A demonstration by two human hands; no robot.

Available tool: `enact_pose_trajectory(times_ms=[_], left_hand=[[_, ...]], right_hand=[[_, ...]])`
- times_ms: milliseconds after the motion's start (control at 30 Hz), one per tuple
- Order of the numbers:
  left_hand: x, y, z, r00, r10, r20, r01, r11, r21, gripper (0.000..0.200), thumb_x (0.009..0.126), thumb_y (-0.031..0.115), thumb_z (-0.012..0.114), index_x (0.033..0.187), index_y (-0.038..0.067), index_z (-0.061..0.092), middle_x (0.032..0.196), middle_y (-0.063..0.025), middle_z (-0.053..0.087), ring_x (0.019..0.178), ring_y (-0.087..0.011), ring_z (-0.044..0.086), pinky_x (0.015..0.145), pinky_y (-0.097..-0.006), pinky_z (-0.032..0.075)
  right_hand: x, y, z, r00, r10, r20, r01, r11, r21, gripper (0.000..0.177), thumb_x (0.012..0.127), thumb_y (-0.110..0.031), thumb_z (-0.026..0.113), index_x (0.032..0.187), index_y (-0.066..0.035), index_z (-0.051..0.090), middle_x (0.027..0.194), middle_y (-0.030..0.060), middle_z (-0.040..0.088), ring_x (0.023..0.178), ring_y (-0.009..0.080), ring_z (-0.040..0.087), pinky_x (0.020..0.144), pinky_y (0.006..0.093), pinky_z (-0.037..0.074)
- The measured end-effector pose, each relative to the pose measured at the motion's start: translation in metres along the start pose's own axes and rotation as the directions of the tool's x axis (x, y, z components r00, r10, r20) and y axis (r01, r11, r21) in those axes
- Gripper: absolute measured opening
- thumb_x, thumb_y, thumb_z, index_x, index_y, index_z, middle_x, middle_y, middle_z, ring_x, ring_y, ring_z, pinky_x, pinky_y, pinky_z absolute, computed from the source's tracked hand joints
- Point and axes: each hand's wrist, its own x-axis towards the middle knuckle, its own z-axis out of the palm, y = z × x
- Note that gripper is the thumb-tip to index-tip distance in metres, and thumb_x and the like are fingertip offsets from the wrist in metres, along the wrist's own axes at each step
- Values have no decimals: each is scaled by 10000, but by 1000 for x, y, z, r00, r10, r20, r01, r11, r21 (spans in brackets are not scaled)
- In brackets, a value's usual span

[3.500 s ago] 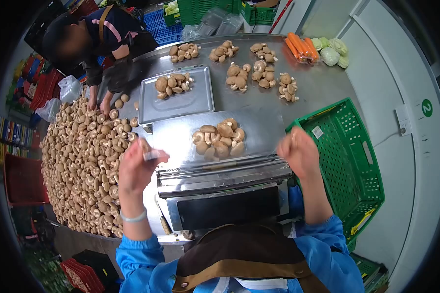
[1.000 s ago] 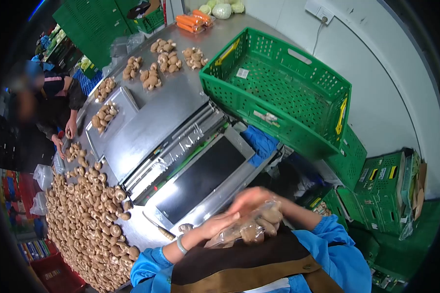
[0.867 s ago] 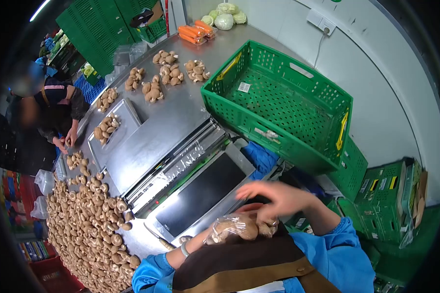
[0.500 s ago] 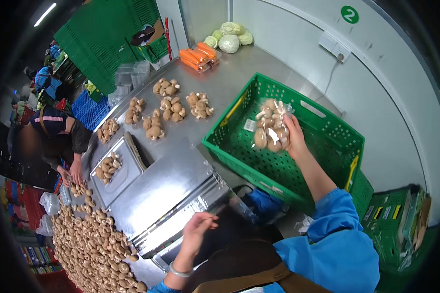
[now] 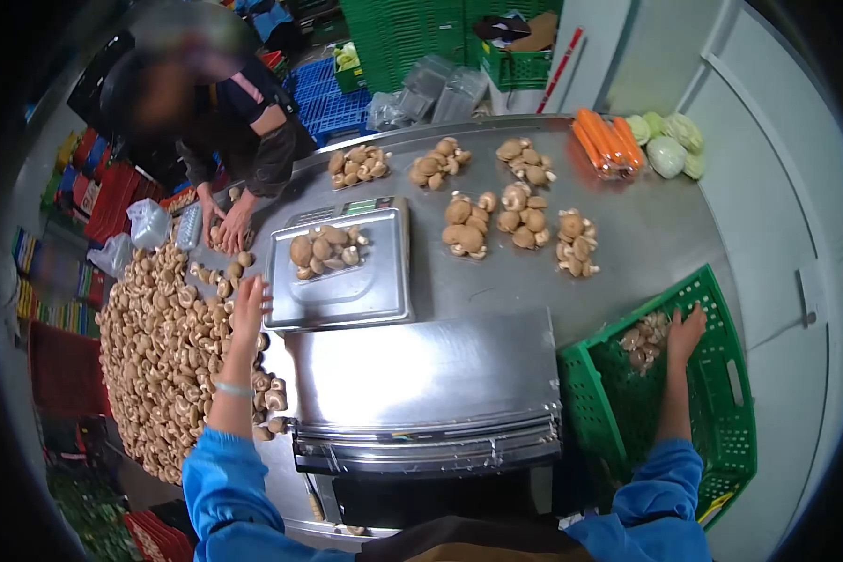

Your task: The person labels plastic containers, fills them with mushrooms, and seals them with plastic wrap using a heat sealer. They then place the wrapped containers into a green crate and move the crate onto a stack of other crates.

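My left hand (image 5: 249,307) is open, fingers stretched out, above the left edge of the scale (image 5: 347,298) beside the mushroom heap (image 5: 173,347). A tray of mushrooms (image 5: 328,251) rests on the scale. My right hand (image 5: 687,333) is inside the green crate (image 5: 735,412), its thumb and fingers apart. Just left of it, a clear-wrapped pack of mushrooms (image 5: 644,341) lies in the crate. Whether the fingertips still touch its wrap I cannot make out. Several more mushroom packs (image 5: 525,217) stand on the steel table behind the wrapping machine (image 5: 431,375).
Across the table a co-worker's hands (image 5: 229,225) handle mushrooms beside the heap. Packed carrots (image 5: 611,142) and cabbages (image 5: 667,155) lie at the back right by the white wall (image 5: 768,187). Clear plastic trays (image 5: 440,89) are stacked beyond the table.
The view has swung left. My right hand has lowered the wrapped mushrooms into the crate and its fingers have loosened. My left hand has moved from before the machine to the scale's left edge.
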Motion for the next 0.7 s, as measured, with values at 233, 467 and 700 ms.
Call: enact_pose_trajectory(times_ms=[233, 467, 700], left_hand=[[98, -26, 35, 972, -176, 156, 165, 983, 84, 731, 891, 554, 525, 1420, 74, 367, 1207, -112, 553, 940, -189, 560, 785, -312, 456], [105, -27, 50, 968, -79, 239, 61, 995, 82, 676, 873, 533, 571, 1339, 50, 485, 1127, -162, 520, 1027, -249, 527, 875, -328, 434], [-29, 34, 66, 980, 167, 106, -181, 972, 151, 615, 847, 494, 623, 1313, 112, 500, 1066, -128, 438, 774, -198, 463, 768, -310, 445]], right_hand=[[-89, -400, -62, 626, -675, 390, -129, 403, 906, 396, 898, -233, 602, 1234, -37, 529, 1149, 102, 597, 988, 165, 581, 876, 314, 466], [-196, -576, 42, 558, -685, 469, 26, 580, 814, 566, 888, -311, 602, 1337, -14, 428, 1212, 200, 529, 1130, 329, 505, 980, 381, 398], [-188, -469, -66, 512, -758, 403, 47, 494, 868, 661, 886, -350, 607, 1409, -44, 341, 1313, 188, 451, 1196, 359, 439, 1017, 403, 360]])
